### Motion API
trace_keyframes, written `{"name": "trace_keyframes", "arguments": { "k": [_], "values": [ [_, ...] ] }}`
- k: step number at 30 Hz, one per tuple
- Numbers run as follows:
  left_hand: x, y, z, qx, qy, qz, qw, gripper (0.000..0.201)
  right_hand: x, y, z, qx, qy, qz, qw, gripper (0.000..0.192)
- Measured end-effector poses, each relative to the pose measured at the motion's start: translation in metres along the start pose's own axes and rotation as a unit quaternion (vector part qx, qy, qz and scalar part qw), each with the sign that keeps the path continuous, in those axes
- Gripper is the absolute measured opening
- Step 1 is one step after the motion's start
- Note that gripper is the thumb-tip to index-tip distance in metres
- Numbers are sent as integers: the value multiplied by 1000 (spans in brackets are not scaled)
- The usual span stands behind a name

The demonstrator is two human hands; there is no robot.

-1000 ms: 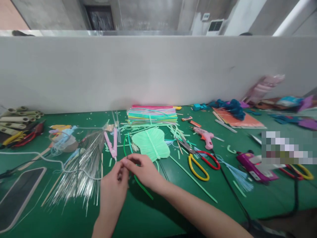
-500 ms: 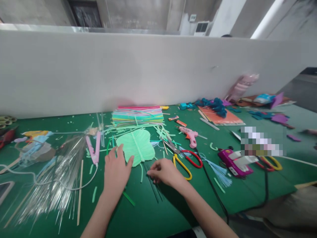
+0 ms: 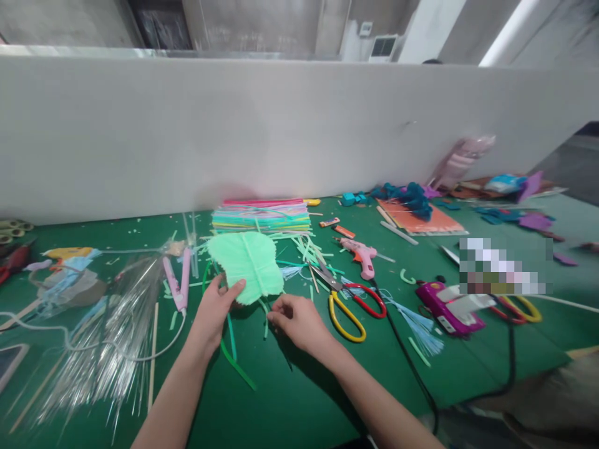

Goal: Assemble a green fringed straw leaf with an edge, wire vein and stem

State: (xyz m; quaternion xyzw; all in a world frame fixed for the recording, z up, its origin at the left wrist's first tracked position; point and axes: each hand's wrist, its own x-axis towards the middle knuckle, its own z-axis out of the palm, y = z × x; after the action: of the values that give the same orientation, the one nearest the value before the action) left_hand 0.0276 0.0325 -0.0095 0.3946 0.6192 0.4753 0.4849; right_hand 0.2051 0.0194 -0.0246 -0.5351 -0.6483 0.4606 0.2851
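My left hand (image 3: 216,312) is closed on the lower left edge of a light green leaf shape (image 3: 250,265), its thumb on top and the other fingers underneath. A raised rib runs down the leaf's middle, and a short green stem strip (image 3: 266,324) hangs from its lower edge. My right hand (image 3: 299,324) is pinched just right of that strip, on what looks like a thin dark wire, mostly hidden by the fingers. A dark wire end (image 3: 287,358) shows beneath this hand. Green strips (image 3: 238,368) lie on the table below the leaf.
Behind the leaf lies a stack of coloured pipe cleaners (image 3: 259,215). Scissors (image 3: 346,305) and a pink glue gun (image 3: 360,255) lie to the right, near a purple power strip (image 3: 449,308). On the left are a pink straightener-like tool (image 3: 178,280) and clear strands (image 3: 112,337).
My left hand has gripped the leaf, lifting and shifting it slightly left. My right hand has moved up and left to the stem, and the dark wires seen on the table have moved with it.
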Motion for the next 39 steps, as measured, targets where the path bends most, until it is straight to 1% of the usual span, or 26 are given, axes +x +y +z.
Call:
{"name": "trace_keyframes", "arguments": {
  "k": [2, 3, 6, 9, 13, 16, 19, 24, 26, 28, 31, 33, 35, 39],
  "values": [
    [-2, -4, 7, -53, -12, 21, 998, 60, 1, -2, 5, 28, 22, -26, 999, 9],
    [-4, -6, 10, -79, -14, 33, 996, 57, 1, -4, 7, 45, 35, -40, 998, 9],
    [-10, -15, 18, -151, -10, 72, 986, 59, 0, -8, 14, 115, 53, -62, 990, 12],
    [-14, -17, 20, -193, -20, 92, 977, 57, -1, -11, 19, 182, 29, -47, 982, 18],
    [-17, -12, 19, -220, -49, 76, 971, 50, -2, -12, 17, 237, -2, -28, 971, 24],
    [-17, -12, 19, -200, -64, 41, 977, 44, -3, -14, 13, 278, -40, 0, 960, 29],
    [-17, -16, 19, -170, -67, 40, 982, 42, -4, -15, 10, 301, -65, 28, 951, 33],
    [-18, -19, 18, -155, -94, 35, 983, 39, -5, -13, 9, 310, -81, 34, 946, 32],
    [-18, -19, 17, -153, -95, 39, 983, 40, -5, -13, 9, 306, -83, 25, 948, 30],
    [-19, -17, 16, -146, -94, 43, 984, 42, -5, -14, 9, 297, -70, 10, 952, 28],
    [-18, -13, 14, -106, -118, 53, 986, 44, -5, -15, 8, 277, -35, -9, 960, 24],
    [-18, -11, 13, -53, -129, 75, 987, 39, -5, -16, 8, 251, -19, -20, 968, 19],
    [-17, -9, 11, -9, -118, 98, 988, 32, -5, -15, 8, 220, 1, -31, 975, 16],
    [-17, -8, 9, 9, -107, 133, 985, 25, -4, -12, 9, 166, 57, -72, 982, 14]
  ]
}}
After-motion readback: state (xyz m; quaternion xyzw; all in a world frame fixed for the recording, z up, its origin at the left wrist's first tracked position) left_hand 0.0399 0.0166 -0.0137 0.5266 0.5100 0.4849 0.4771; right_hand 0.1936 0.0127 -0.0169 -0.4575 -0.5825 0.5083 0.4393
